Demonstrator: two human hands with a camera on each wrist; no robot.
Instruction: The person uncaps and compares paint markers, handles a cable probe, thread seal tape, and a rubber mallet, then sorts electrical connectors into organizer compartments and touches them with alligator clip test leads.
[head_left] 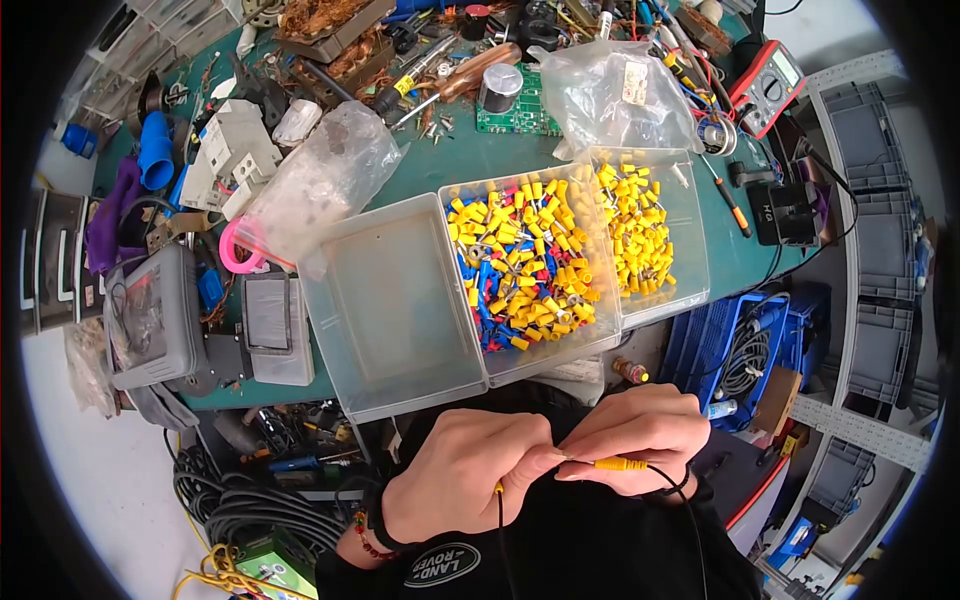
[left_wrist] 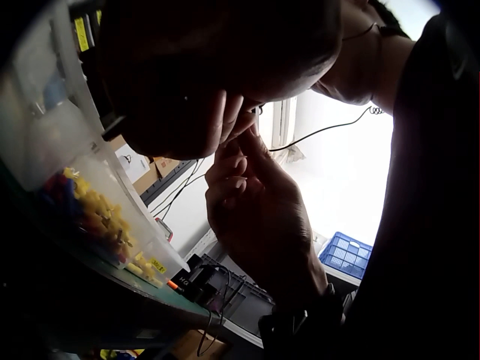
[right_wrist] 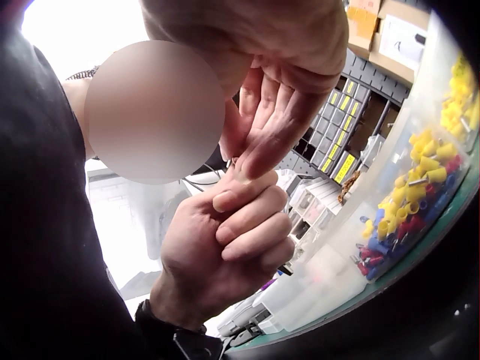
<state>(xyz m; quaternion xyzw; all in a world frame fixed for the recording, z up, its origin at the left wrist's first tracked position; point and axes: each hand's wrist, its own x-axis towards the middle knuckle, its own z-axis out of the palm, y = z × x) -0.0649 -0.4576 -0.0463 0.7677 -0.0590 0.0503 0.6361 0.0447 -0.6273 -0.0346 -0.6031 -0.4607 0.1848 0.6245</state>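
Note:
Both hands meet fingertip to fingertip in front of the person's chest. The left hand (head_left: 465, 472) is curled with its thumb against the fingers, and a black cable with a small yellow end (head_left: 499, 488) hangs from beneath it. In the right hand (head_left: 640, 432), bent fingers and thumb pinch a yellow cable plug (head_left: 622, 464), whose black cable (head_left: 690, 515) drops past the wrist. The wrist views show the left hand (right_wrist: 229, 240) and right hand (left_wrist: 259, 210) with their fingertips together; what lies between these tips is mostly hidden.
Beyond the hands, a clear plastic box (head_left: 548, 362) holds yellow, blue and red crimp terminals (head_left: 525, 265). Left of it is a bare plastic tray (head_left: 385, 300); another box of yellow terminals (head_left: 640, 230) stands right. Tools, plastic bags (head_left: 325, 180) and a multimeter (head_left: 766, 88) crowd the bench's far side.

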